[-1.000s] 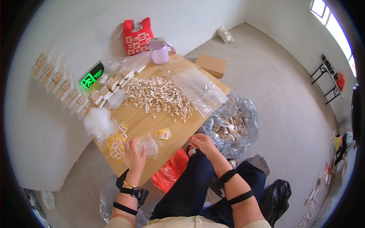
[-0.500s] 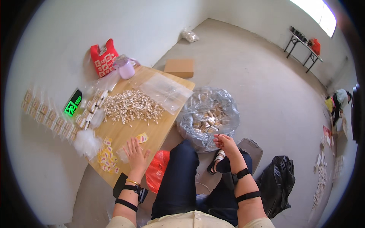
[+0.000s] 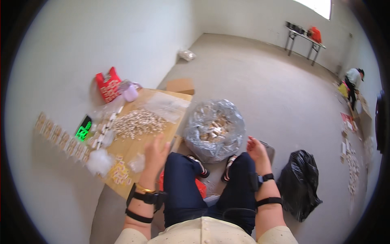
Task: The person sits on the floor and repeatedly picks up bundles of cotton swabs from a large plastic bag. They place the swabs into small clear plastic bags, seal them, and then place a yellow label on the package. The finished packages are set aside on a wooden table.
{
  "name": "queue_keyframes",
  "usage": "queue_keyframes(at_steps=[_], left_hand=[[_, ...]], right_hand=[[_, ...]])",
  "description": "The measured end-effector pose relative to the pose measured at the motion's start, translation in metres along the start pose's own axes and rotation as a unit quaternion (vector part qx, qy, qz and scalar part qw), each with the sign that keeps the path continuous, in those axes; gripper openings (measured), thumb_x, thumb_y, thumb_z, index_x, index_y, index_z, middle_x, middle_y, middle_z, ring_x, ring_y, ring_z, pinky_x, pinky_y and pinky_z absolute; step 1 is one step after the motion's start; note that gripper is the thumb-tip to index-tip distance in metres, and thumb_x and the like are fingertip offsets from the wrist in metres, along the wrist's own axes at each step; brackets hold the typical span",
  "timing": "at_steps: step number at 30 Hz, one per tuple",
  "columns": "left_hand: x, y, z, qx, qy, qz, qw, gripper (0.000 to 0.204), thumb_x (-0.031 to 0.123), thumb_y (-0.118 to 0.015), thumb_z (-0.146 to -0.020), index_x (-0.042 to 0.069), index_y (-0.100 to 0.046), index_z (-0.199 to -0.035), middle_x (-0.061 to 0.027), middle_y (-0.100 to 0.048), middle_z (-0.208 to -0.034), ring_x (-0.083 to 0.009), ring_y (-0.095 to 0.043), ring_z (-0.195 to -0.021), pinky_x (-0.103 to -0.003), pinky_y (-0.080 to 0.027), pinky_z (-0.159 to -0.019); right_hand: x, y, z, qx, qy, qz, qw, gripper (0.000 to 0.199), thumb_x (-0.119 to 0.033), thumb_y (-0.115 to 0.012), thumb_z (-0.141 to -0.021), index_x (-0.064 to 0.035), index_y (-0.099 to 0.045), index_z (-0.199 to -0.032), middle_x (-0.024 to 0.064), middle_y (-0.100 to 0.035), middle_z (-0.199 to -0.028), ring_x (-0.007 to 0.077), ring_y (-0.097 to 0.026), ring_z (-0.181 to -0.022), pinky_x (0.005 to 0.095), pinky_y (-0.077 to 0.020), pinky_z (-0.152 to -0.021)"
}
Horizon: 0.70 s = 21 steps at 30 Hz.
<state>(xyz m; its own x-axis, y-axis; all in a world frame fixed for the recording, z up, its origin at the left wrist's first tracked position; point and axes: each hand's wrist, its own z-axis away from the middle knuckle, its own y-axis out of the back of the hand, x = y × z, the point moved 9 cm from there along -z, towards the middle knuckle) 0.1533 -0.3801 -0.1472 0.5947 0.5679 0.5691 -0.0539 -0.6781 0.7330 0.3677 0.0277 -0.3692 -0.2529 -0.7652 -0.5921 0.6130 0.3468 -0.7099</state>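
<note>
My left hand [image 3: 155, 153] is raised over the table's right edge, slightly blurred, with its fingers apart and nothing in it. My right hand [image 3: 256, 149] hangs above my right knee, fingers loosely bent and apart, and I see nothing held there. On the wooden table [image 3: 172, 127] lies a heap of cotton swabs [image 3: 138, 123]. Nearer me are a pile of small yellow-and-white cards [image 3: 120, 171] and a crumpled clear plastic bag [image 3: 137, 163] beside my left hand. Between my feet and the table's far end stands a large grey translucent bag [image 3: 195, 130] holding small packs [image 3: 217, 129].
Rows of small packed boxes [image 3: 61, 138] line the wall side, near a lit green sign [image 3: 83, 129]. A red bag [image 3: 109, 85] and a lilac jug [image 3: 130, 93] stand farther back. A black bag [image 3: 300, 185] lies right. Another person [image 3: 352, 83] bends over at far right.
My view has swung, showing more of the far room. The left hand has lifted off the tabletop toward me. My right hand has moved toward my right knee, its fingers loosening. My knees sit differently.
</note>
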Motion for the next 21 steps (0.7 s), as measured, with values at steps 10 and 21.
queue_keyframes(at_steps=[10, 21], left_hand=[[-0.039, -0.016, 0.094, -0.156, 0.073, -0.059, 0.983, 0.04, 0.037, -0.061, -0.087, 0.007, -0.064, -0.112, -0.0162, -0.067, -0.103, -0.0327, -0.064, -0.095, -0.041, -0.051, -0.081], [-0.115, 0.02, 0.105, -0.113, 0.215, 0.121, 0.962, 0.03, 0.024, -0.061, -0.092, -0.001, -0.064, -0.108, -0.0137, -0.07, -0.093, -0.0192, -0.068, -0.088, -0.03, -0.052, -0.079]], right_hand=[[0.04, -0.043, 0.026, 0.012, -0.029, 0.091, 0.995, 0.021, -0.022, -0.056, -0.092, -0.0081, -0.063, -0.107, 0.0011, -0.064, -0.078, 0.012, -0.058, -0.067, 0.027, -0.0487, -0.064], [0.077, -0.124, 0.022, -0.053, -0.08, 0.213, 0.972, 0.025, -0.021, -0.053, -0.093, -0.0069, -0.063, -0.111, 0.002, -0.064, -0.084, 0.0114, -0.059, -0.075, 0.0275, -0.048, -0.071]])
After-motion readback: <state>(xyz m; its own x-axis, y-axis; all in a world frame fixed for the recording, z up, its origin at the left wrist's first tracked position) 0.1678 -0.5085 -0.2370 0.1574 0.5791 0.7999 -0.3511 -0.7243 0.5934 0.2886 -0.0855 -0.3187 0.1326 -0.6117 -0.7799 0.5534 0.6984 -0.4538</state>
